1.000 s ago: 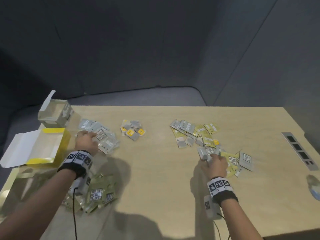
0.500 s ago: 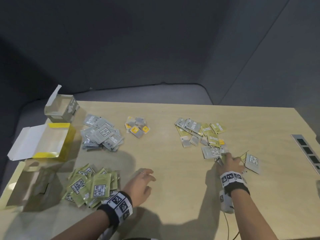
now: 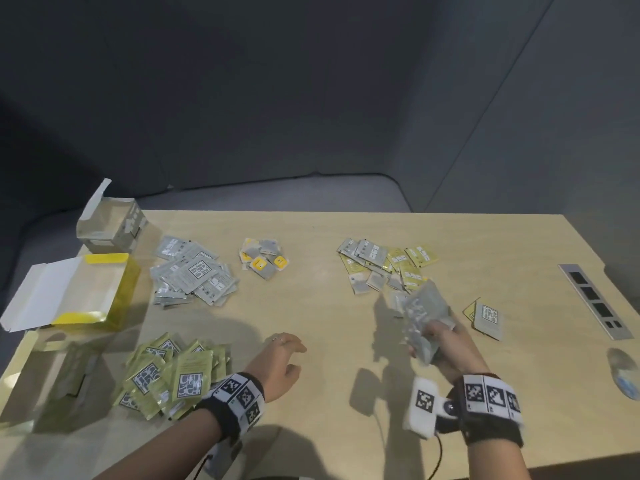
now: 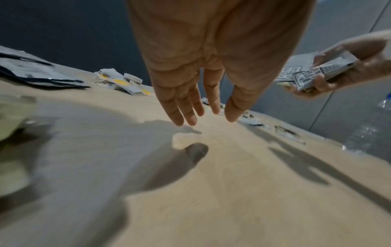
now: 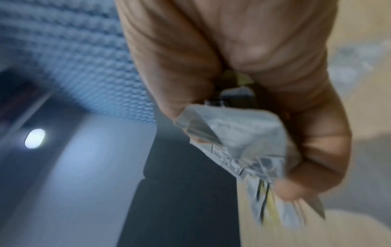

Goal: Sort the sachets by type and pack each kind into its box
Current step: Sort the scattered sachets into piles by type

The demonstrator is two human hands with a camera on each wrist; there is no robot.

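Above table (image 3: 332, 403): left hand (image 3: 277, 362) flat, fingers straight, holding nothing; right hand (image 3: 446, 351) gripping grey sachets (image 3: 420, 317).

The table (image 3: 346, 393) looks like pale matt wood, light grain. Silver sachets (image 3: 194, 275) are shiny foil, green ones (image 3: 173, 372) duller foil. Boxes: thin card, the yellow box (image 3: 114, 296) glossy outside, white matt inside.

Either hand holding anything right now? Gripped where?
Right hand grips a bunch of grey sachets by their lower ends, fingers curled round them. Left hand holds nothing, fingers relaxed above the table.
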